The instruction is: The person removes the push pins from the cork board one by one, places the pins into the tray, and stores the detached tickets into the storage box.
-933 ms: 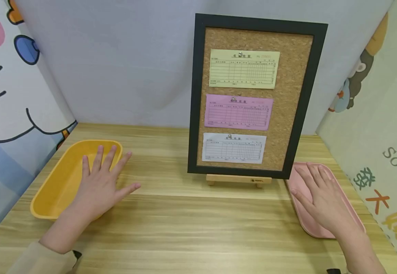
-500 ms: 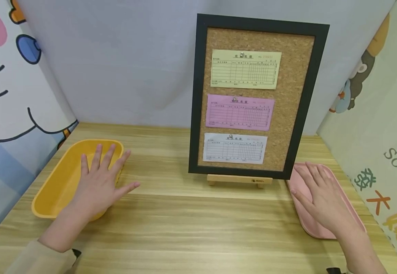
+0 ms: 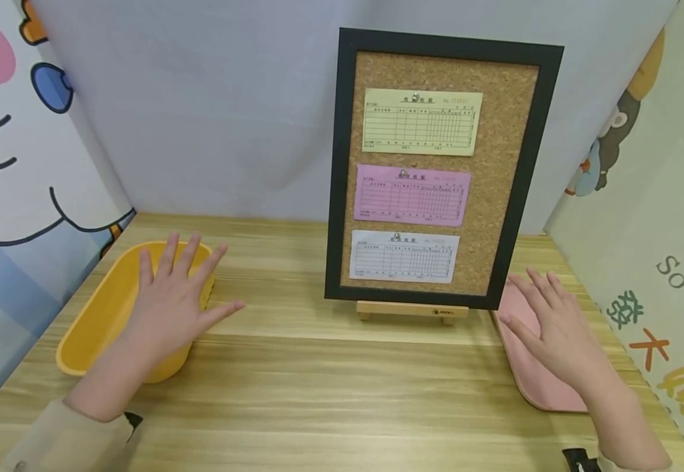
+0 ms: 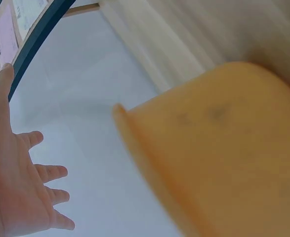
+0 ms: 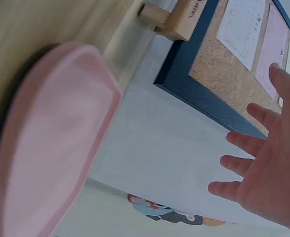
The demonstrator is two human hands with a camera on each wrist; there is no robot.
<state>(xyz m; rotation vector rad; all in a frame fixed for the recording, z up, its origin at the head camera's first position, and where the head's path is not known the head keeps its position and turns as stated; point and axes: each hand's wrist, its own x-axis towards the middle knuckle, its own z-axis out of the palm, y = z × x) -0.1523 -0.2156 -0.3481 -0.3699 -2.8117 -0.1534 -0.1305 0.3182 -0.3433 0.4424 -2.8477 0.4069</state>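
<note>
I see my left grip point(image 3: 170, 307) wide above the yellow basin point(image 3: 95, 321). My right grip point(image 3: 563, 328) spreads over the pink tray point(image 3: 538, 375).

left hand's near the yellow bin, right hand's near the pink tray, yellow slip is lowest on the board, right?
Not lowest: the head view shows the yellow slip highest on the board. The left hand is near the yellow bin and the right hand near the pink tray.

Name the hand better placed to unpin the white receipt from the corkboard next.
Probably the right hand: in the head view it shows nearer the corkboard and its white receipt than the left hand, which is by the yellow bin. Both hands are open and empty.
</note>
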